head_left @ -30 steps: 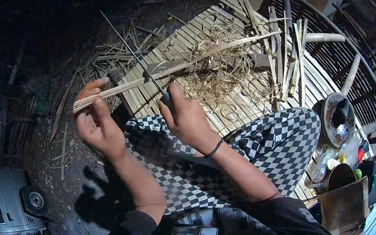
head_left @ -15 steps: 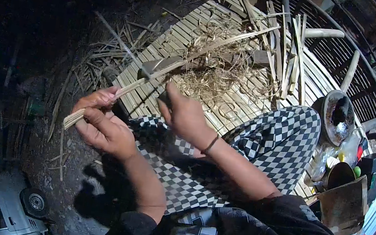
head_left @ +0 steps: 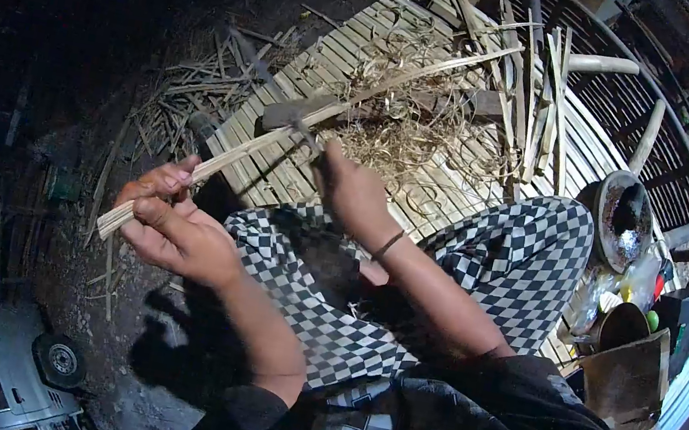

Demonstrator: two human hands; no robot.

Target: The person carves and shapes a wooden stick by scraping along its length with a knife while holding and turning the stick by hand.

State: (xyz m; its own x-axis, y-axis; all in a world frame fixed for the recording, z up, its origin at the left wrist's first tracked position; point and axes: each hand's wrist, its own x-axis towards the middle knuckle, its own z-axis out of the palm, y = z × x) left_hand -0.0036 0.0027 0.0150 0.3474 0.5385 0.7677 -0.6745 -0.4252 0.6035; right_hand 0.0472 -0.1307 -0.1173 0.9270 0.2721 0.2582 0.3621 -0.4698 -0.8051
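Observation:
My left hand (head_left: 180, 232) is closed around the near end of a bundle of thin bamboo strips (head_left: 235, 154). The strips slant up and away across a dark wooden block (head_left: 284, 115) toward the far side of the slatted platform. A knife (head_left: 307, 136) is in my right hand (head_left: 356, 199), whose fingers are wrapped round its mostly hidden handle. Its long, motion-blurred blade points to the upper left and crosses the strips beside the block. Curly bamboo shavings (head_left: 385, 144) lie heaped beyond my right hand.
I sit on a bamboo slat platform (head_left: 326, 55) in checkered trousers. Loose bamboo pieces (head_left: 557, 105) lie at its far side, others (head_left: 191, 91) on the ground at left. A round pot (head_left: 616, 189) and a brown board (head_left: 625, 375) are at right. A vehicle (head_left: 27, 371) stands lower left.
My left hand has shifted left and slightly down with the strips. The knife has moved right and its blade angle has changed; my right hand has moved slightly right.

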